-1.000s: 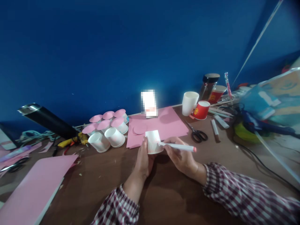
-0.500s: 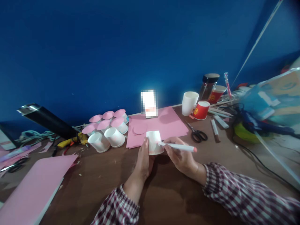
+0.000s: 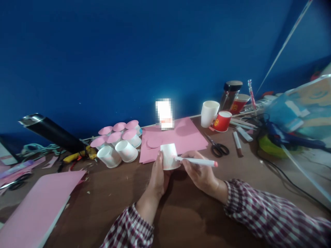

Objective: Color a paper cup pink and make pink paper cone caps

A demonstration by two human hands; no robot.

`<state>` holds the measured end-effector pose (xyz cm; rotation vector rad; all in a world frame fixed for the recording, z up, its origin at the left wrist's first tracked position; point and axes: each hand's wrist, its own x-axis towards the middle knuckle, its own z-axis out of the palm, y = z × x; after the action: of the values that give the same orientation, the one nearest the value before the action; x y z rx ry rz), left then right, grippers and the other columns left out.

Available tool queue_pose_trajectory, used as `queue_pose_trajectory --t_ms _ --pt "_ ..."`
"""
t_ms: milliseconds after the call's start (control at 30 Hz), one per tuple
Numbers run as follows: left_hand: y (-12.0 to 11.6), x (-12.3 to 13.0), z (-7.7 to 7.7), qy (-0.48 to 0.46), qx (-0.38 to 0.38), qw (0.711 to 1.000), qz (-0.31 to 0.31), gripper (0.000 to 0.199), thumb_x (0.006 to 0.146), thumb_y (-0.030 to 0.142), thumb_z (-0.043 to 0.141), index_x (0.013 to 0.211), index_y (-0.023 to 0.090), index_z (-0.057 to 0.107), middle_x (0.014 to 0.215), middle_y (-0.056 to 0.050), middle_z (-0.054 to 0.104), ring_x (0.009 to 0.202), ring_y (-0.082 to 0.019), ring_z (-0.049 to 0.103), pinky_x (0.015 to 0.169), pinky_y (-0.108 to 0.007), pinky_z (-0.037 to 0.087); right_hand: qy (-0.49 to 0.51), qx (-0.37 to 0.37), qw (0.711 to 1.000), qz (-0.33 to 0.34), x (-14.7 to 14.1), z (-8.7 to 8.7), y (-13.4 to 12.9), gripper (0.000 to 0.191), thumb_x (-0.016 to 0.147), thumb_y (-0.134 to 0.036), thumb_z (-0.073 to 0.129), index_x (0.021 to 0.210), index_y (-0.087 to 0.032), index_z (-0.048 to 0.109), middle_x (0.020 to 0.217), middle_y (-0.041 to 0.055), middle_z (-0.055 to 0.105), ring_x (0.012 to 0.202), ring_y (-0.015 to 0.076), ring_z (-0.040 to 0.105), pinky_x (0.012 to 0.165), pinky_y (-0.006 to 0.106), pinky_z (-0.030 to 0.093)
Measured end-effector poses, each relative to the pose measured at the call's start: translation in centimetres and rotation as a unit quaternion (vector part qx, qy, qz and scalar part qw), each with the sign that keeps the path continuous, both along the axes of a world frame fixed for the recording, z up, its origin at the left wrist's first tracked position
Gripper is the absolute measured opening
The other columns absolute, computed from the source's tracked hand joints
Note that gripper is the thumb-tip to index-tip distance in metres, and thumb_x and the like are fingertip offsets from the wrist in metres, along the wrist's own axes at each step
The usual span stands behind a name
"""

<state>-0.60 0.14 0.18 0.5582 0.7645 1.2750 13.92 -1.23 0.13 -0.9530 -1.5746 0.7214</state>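
Note:
A white paper cup (image 3: pixel 169 156), upside down, is gripped by my left hand (image 3: pixel 157 177), with the thumb along its left side. Faint pink marks show on the cup's wall. My right hand (image 3: pixel 200 174) pinches a white marker (image 3: pixel 199 161) with an orange-red end, and its tip is at the cup's right side. Behind the cup lie pink paper sheets (image 3: pixel 181 134) with a pink paper disc (image 3: pixel 154 142) on top. To the left stand two white cups (image 3: pixel 108 156) and several cups topped with pink discs (image 3: pixel 113 137).
Black scissors (image 3: pixel 219 149) and a marker (image 3: pixel 236 140) lie to the right. Behind them stand a white cup (image 3: pixel 209 115), a red cup (image 3: pixel 222 121) and a dark-lidded jar (image 3: pixel 231 94). A black flask (image 3: pixel 57 134), a yellow-handled tool (image 3: pixel 73 157) and a pink sheet (image 3: pixel 41 203) are at left.
The cup has shifted and tilted slightly to the left in my left hand. The marker's tip stays by the cup's right side, and the right hand has barely moved.

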Motion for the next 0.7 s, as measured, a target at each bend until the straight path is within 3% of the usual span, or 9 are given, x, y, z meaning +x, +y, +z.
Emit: queue_pose_trajectory --t_ms 700 --pt "-0.22 0.21 -0.14 0.005 0.022 1.000 0.008 0.040 0.084 0.052 0.060 0.096 0.014 0.064 0.089 -0.005 0.068 0.085 -0.020 0.063 0.084 -0.033 0.049 0.022 -0.021 0.999 0.016 -0.12 -0.51 -0.03 0.010 0.092 -0.026 0.057 0.099 -0.021 0.060 0.088 0.0053 0.066 0.075 0.0166 0.064 0.066 0.027 0.054"
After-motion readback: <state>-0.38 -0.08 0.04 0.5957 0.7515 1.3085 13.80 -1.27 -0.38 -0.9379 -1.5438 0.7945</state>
